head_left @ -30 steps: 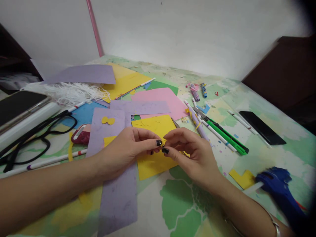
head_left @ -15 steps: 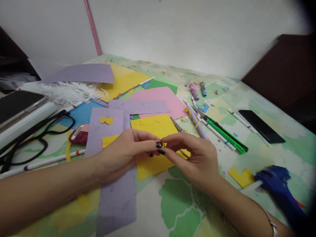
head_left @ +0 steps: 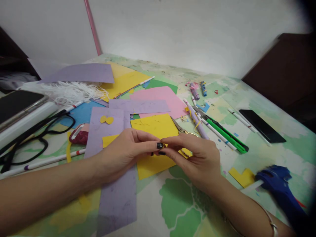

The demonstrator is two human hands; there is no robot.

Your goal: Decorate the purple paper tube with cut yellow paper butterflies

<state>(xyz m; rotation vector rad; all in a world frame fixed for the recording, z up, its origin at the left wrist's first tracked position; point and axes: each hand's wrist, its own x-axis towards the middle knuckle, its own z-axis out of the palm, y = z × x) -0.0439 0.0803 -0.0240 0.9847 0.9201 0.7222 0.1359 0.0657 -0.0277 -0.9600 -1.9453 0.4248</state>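
My left hand (head_left: 130, 148) and my right hand (head_left: 197, 158) meet at the fingertips above a yellow sheet (head_left: 150, 168). Each is closed in a pinch, and a tiny yellow piece (head_left: 165, 145) shows between the fingertips, mostly hidden by them. Scissors (head_left: 181, 128) lie partly under my right hand. To the left, a yellow cutout of two rounded lobes (head_left: 106, 119) rests on purple paper (head_left: 118, 204).
A green cutter (head_left: 224, 135), rolled purple paper (head_left: 199, 123) and a phone (head_left: 261, 125) lie to the right. Nearer are a blue glue gun (head_left: 276, 184) and a yellow scrap (head_left: 242, 177). Black glasses (head_left: 46, 144) and white string (head_left: 74, 93) lie left.
My right hand has shifted very slightly to the right, and less of the small yellow piece shows between the fingertips. The things on the table look the same.
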